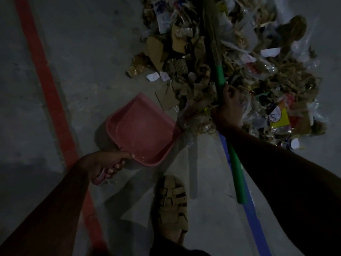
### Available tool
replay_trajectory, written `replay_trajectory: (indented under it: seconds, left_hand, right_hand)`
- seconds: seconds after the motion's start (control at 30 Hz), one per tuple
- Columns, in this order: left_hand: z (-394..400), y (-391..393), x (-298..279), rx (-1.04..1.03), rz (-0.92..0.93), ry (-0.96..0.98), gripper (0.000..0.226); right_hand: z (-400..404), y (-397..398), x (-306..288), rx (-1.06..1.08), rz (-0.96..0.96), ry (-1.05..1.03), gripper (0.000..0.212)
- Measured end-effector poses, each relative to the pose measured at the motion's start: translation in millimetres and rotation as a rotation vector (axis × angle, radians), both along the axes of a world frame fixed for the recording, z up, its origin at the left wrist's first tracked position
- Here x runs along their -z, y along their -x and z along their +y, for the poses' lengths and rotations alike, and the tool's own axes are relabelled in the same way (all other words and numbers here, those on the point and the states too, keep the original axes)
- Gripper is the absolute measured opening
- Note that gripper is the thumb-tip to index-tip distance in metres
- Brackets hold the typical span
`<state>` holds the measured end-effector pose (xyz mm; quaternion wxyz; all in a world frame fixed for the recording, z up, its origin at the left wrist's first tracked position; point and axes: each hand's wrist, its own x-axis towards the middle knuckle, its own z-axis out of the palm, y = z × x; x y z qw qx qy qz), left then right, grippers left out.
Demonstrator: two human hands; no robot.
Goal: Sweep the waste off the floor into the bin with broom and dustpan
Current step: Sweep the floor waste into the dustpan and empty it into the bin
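A pink dustpan [142, 129] sits low over the grey floor, its open mouth facing the waste to the right. My left hand [108, 164] grips its handle at the near end. A broom with a green handle [220, 80] runs from lower right up into the pile, its straw head [210, 24] lying on the rubbish. My right hand [228, 108] holds the green handle near its middle. The waste pile [230, 58] of torn cardboard, paper scraps and clear plastic covers the upper right floor and touches the dustpan's lip. The pan holds nothing that I can see.
A red painted line [49, 85] crosses the floor on the left. A blue line [252, 218] runs under the broom handle at lower right. My sandalled foot [171, 204] stands just below the dustpan. No bin is in view.
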<state>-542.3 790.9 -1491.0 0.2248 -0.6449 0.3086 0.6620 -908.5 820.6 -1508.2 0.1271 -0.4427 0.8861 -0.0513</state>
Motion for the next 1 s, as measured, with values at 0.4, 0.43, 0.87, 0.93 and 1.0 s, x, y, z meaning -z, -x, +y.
replay_trajectory:
  seconds: [0.4, 0.43, 0.87, 0.93, 1.0]
  left_hand:
    - [-67, 0, 49, 0.167, 0.120, 0.052, 0.038]
    - [-71, 3, 49, 0.178, 0.134, 0.051, 0.038]
    - [-90, 29, 46, 0.376, 0.185, 0.183, 0.041]
    - [-88, 31, 47, 0.371, 0.215, 0.190, 0.040]
    - [-87, 33, 51, 0.354, 0.250, 0.194, 0.040]
  right_hand:
    - [-53, -23, 54, 0.184, -0.064, 0.099, 0.069]
    - [-56, -25, 55, 0.186, -0.056, 0.105, 0.069]
    - [37, 28, 27, -0.010, 0.127, 0.190, 0.053]
    - [56, 31, 20, -0.037, 0.166, 0.174, 0.049]
    - [71, 29, 16, -0.024, 0.209, 0.168, 0.045]
